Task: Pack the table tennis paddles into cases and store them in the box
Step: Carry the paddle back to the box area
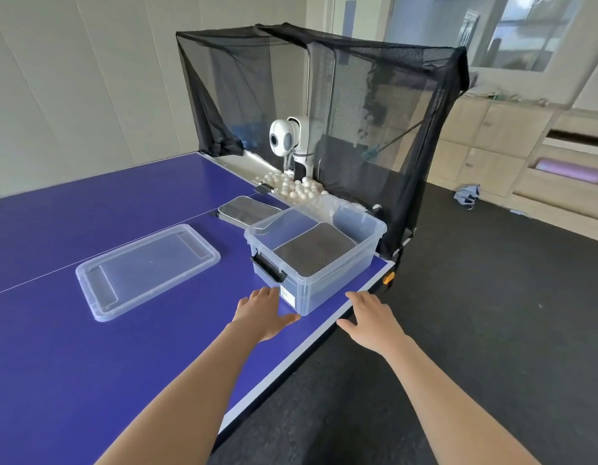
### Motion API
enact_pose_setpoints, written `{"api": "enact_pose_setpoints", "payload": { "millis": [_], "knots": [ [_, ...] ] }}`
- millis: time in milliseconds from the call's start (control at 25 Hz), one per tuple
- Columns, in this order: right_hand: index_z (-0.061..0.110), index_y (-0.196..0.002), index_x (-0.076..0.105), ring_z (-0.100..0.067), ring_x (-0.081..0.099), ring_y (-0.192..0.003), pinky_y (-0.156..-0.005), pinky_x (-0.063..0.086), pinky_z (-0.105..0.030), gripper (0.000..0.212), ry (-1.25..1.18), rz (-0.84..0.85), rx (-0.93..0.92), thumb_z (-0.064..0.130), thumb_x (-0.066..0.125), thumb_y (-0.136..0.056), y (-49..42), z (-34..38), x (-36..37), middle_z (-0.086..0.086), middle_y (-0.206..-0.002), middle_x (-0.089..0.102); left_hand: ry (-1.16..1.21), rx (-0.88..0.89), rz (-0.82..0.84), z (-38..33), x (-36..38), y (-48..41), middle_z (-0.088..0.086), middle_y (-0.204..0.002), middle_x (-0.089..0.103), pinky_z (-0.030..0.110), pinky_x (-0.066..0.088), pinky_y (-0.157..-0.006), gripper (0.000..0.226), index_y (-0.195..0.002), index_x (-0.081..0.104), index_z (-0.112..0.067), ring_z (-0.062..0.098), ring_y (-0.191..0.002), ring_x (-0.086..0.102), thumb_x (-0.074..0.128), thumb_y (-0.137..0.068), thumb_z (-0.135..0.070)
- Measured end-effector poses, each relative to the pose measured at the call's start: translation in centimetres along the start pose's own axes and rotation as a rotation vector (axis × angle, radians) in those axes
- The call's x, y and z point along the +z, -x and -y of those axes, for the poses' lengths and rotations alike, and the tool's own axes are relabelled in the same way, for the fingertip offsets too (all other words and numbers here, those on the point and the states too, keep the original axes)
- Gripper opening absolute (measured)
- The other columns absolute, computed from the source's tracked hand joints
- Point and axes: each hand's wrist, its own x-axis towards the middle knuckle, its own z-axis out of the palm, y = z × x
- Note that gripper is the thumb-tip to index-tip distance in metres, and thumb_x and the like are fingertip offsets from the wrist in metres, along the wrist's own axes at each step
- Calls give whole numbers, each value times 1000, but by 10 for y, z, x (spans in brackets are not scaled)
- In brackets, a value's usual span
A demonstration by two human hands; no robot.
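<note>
Blue table [89, 347] fills the left; near its right edge stands the clear box [327, 297], near corner pointing between the hands, one dark case [314, 250] flat inside. Both the left hand [262, 313] and right hand [371, 318] are spread, holding nothing. A second case [247, 209] lies beyond the box, leftward, nearer the left hand, partly hidden by its wall.

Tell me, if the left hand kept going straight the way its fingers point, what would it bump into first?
The clear plastic box. The left hand, open and flat, points at the box's labelled wall beside the near corner. It looks very close and may even be touching, but depth is unclear from this view.
</note>
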Motion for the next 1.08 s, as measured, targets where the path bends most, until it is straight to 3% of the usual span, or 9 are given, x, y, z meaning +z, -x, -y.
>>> {"api": "enact_pose_setpoints", "payload": {
  "millis": [320,600,1080],
  "knots": [
    [15,-146,25,-22,36,-136,-106,38,-38,64,43,19,-60,47,47,-95,-138,-60,-27,-5,-149,35,34,-23,-50,-28,-23,-148,4,-144,41,40,31,-106,67,-136,38,-14,24,-134,35,46,-90,-61],
    [15,-147,26,-22,39,-134,-105,39,-38,66,35,24,-166,48,47,-94,-245,-73,-44,-3,-149,36,7,-138,-47,-12,-37,-231,3,-147,39,40,28,-110,71,-141,35,-16,24,-136,34,46,-89,-63],
    [14,-141,33,-25,39,-130,-101,37,-37,60,41,61,-477,45,49,-93,-448,-97,-64,-6,-142,42,50,-523,-162,3,-59,-339,4,-147,39,39,29,-109,74,-143,33,-14,24,-137,35,46,-89,-63]
  ]
}}
